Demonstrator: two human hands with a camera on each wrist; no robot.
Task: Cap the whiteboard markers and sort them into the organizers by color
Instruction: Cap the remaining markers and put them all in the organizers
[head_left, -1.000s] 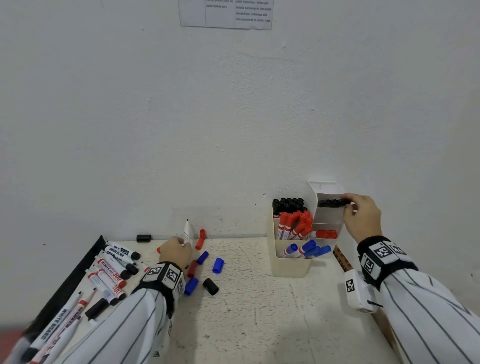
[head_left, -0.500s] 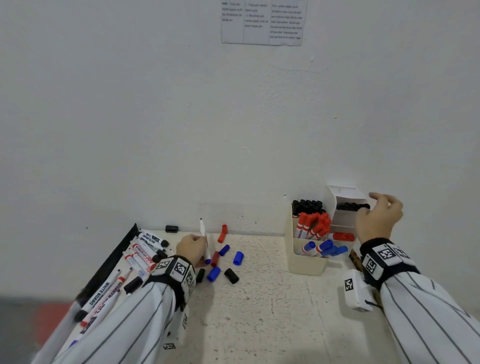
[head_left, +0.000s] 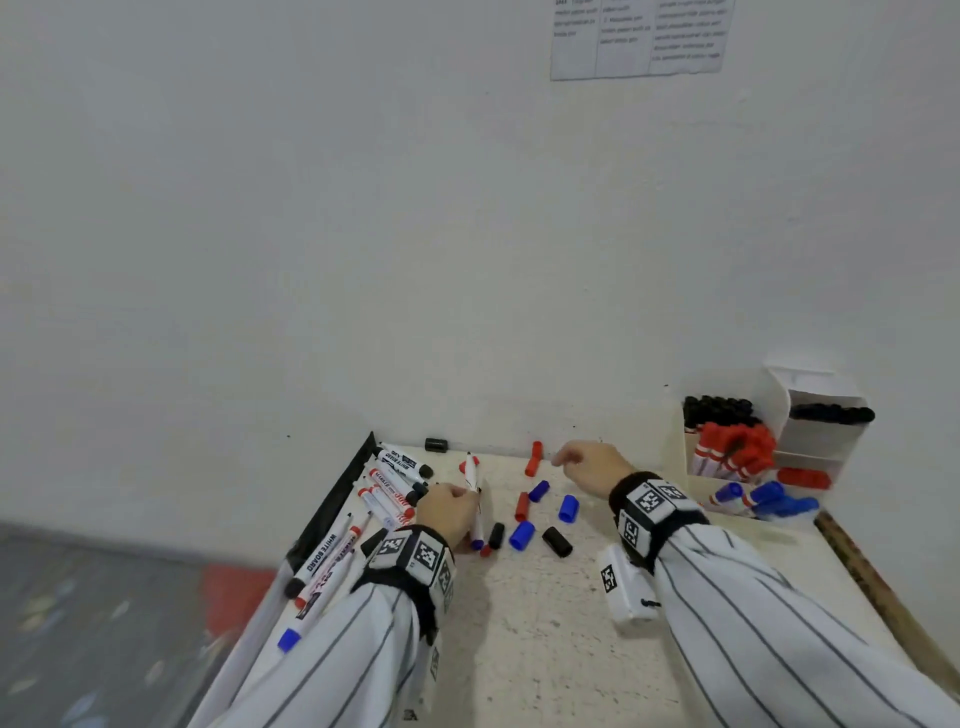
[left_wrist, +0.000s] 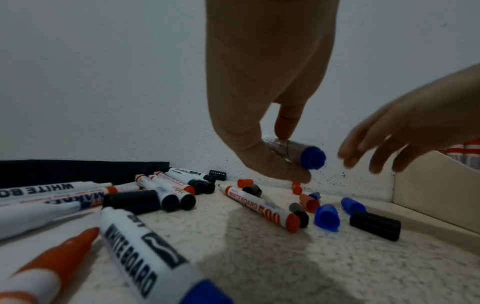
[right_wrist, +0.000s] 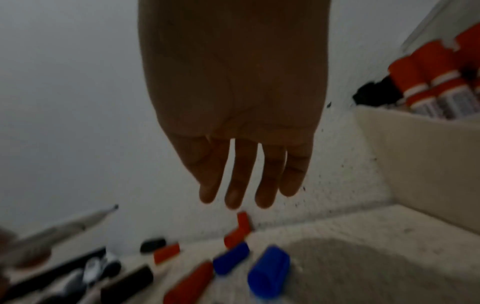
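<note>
In the left hand, the marker stands near-upright (tip wallward).

Office-like corner: bare white wall, pinned printed notice, speckled desk

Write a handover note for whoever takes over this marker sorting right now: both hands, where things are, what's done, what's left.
Left hand grips an uncapped blue marker, tip up.
Right hand is open and empty, above the loose caps mid-table.
Done: the organizers at the right, by the wall, hold capped black, red and blue markers in separate compartments.
Left: put a blue cap on the held marker and file it, then handle the marker pile at the table's left edge, where several are uncapped.
</note>
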